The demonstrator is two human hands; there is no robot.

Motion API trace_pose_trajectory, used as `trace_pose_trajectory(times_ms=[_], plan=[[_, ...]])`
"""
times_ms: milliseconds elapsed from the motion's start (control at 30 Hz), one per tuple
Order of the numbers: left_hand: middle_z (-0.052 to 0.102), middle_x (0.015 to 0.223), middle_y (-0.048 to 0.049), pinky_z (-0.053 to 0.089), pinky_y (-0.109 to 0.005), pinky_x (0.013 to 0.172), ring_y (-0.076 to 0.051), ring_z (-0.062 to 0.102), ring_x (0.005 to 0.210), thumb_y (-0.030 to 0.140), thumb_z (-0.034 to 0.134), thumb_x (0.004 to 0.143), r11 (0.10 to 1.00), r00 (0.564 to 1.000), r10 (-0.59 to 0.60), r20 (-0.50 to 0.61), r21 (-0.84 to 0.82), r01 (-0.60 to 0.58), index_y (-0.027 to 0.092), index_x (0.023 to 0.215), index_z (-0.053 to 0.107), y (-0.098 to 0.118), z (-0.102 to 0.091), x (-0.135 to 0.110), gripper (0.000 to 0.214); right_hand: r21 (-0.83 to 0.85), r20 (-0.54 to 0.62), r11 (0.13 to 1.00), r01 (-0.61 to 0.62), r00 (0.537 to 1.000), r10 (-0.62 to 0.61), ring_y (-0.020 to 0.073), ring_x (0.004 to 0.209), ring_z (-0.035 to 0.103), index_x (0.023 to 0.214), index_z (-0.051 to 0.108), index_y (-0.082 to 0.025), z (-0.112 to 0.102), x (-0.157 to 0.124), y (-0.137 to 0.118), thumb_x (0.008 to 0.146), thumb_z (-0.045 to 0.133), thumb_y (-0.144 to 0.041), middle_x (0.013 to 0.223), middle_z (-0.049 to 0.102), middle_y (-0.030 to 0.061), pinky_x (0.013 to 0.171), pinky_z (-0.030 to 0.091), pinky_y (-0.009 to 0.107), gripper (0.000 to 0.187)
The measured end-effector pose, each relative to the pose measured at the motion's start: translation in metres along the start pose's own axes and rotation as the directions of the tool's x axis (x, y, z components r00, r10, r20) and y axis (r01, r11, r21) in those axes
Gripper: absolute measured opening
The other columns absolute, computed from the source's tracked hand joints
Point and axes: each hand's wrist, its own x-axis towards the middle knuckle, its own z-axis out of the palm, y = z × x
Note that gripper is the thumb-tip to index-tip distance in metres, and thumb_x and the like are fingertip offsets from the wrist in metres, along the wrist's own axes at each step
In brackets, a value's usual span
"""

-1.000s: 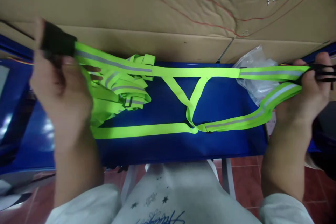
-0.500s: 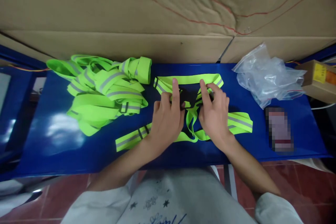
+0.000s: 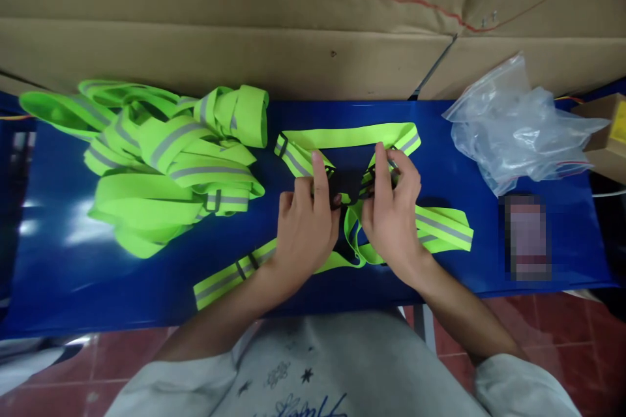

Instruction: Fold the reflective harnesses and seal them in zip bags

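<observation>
A neon-yellow reflective harness with grey stripes lies spread on the blue table, its straps meeting at a black centre piece. My left hand grips the left side of that black piece, thumb tip at its edge and index finger stretched along the strap. On the opposite side, my right hand pinches the harness where the upper right strap joins the black part. The fingers' undersides are hidden. One strap end with black sliders reaches out below my left wrist; another striped strap sticks out right of my right hand.
A heap of the same neon straps covers the table's left part. To the right lie clear plastic bags and a blurred-out phone. A small carton stands at the far right. Brown cardboard rises behind the table.
The camera view has shifted, and the table appears slightly larger. Both hands stay at the black centre piece, with only slight finger movement.
</observation>
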Motion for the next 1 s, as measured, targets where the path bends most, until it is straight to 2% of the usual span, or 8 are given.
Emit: trace_pose_trajectory(times_ms=[133, 267, 367, 467, 633, 767, 867, 1000], plan=[[0.060, 0.110, -0.0191, 0.050, -0.039, 0.082, -0.028, 0.060, 0.097, 0.027, 0.040, 0.101, 0.996, 0.999, -0.032, -0.007, -0.080, 0.032, -0.002, 0.163, 0.013, -0.002, 0.002, -0.001, 0.074, 0.073, 0.048, 0.997, 0.028, 0.998, -0.032, 0.0414, 0.159, 0.021, 0.168, -0.006, -0.027, -0.004, -0.003, -0.005, 0.097, 0.040, -0.013, 0.173, 0.013, 0.0175, 0.115, 0.039, 0.069, 0.086], [0.060, 0.112, -0.0192, 0.051, -0.037, 0.084, -0.027, 0.060, 0.099, 0.027, 0.041, 0.101, 0.991, 0.997, -0.073, -0.018, -0.111, 0.071, -0.001, 0.163, 0.012, -0.006, 0.004, 0.001, 0.074, 0.210, 0.053, 0.975, 0.068, 0.995, -0.081, 0.0380, 0.162, 0.010, 0.168, -0.001, -0.030, -0.012, -0.003, 0.000, 0.100, 0.044, -0.016, 0.177, 0.001, 0.0092, 0.122, 0.033, 0.070, 0.083], [0.061, 0.114, -0.0196, 0.052, -0.037, 0.085, -0.027, 0.060, 0.100, 0.028, 0.039, 0.101, 0.991, 0.996, -0.089, -0.025, -0.101, 0.086, 0.000, 0.164, 0.010, -0.008, 0.005, 0.002, 0.074, 0.293, 0.052, 0.954, 0.054, 0.996, -0.073, 0.0352, 0.162, 0.013, 0.168, 0.008, -0.033, -0.016, -0.003, 0.003, 0.103, 0.046, -0.019, 0.176, 0.007, 0.0058, 0.125, 0.030, 0.068, 0.076], [0.061, 0.113, -0.0194, 0.053, -0.037, 0.084, -0.028, 0.061, 0.099, 0.029, 0.038, 0.102, 0.987, 0.995, -0.100, -0.021, -0.125, 0.097, 0.001, 0.164, 0.011, -0.008, 0.006, 0.003, 0.073, 0.300, 0.022, 0.952, 0.055, 0.998, -0.065, 0.0342, 0.160, 0.021, 0.167, 0.014, -0.037, -0.016, -0.005, 0.005, 0.104, 0.047, -0.020, 0.175, 0.016, 0.0031, 0.125, 0.033, 0.066, 0.073], [0.061, 0.113, -0.0203, 0.053, -0.035, 0.077, -0.026, 0.063, 0.091, 0.033, 0.037, 0.104, 0.988, 0.993, -0.115, -0.023, -0.110, 0.111, 0.000, 0.163, 0.011, -0.009, 0.005, 0.003, 0.072, 0.266, -0.002, 0.960, 0.088, 0.996, -0.091, 0.0320, 0.156, 0.035, 0.167, 0.020, -0.035, -0.013, -0.006, 0.006, 0.103, 0.055, -0.021, 0.171, 0.031, 0.0067, 0.124, 0.041, 0.058, 0.074], [0.061, 0.114, -0.0196, 0.054, -0.034, 0.076, -0.025, 0.064, 0.090, 0.035, 0.035, 0.105, 0.987, 0.994, -0.112, -0.017, -0.114, 0.110, 0.004, 0.164, 0.009, -0.010, 0.004, 0.003, 0.071, 0.253, -0.007, 0.964, 0.089, 0.996, -0.090, 0.0309, 0.151, 0.044, 0.165, 0.026, -0.034, -0.013, -0.006, 0.006, 0.102, 0.061, -0.025, 0.164, 0.043, 0.0084, 0.121, 0.046, 0.056, 0.073], [0.060, 0.116, -0.0209, 0.056, -0.035, 0.076, -0.026, 0.063, 0.091, 0.036, 0.037, 0.104, 0.985, 0.996, -0.085, -0.004, -0.148, 0.084, 0.003, 0.163, 0.006, -0.009, 0.004, 0.002, 0.074, 0.248, 0.004, 0.964, 0.100, 0.995, -0.104, 0.0302, 0.151, 0.044, 0.165, 0.026, -0.034, -0.014, -0.007, 0.006, 0.100, 0.065, -0.027, 0.165, 0.041, 0.0082, 0.121, 0.046, 0.055, 0.076], [0.058, 0.122, -0.0238, 0.058, -0.037, 0.079, -0.028, 0.062, 0.096, 0.033, 0.041, 0.103, 0.973, 0.998, -0.060, 0.028, -0.221, 0.065, 0.001, 0.163, 0.003, -0.007, 0.006, 0.000, 0.078, 0.269, 0.060, 0.955, 0.126, 0.987, -0.148, 0.0304, 0.156, 0.035, 0.166, 0.023, -0.037, -0.016, -0.010, 0.004, 0.100, 0.064, -0.027, 0.172, 0.026, 0.0040, 0.123, 0.045, 0.055, 0.078]])
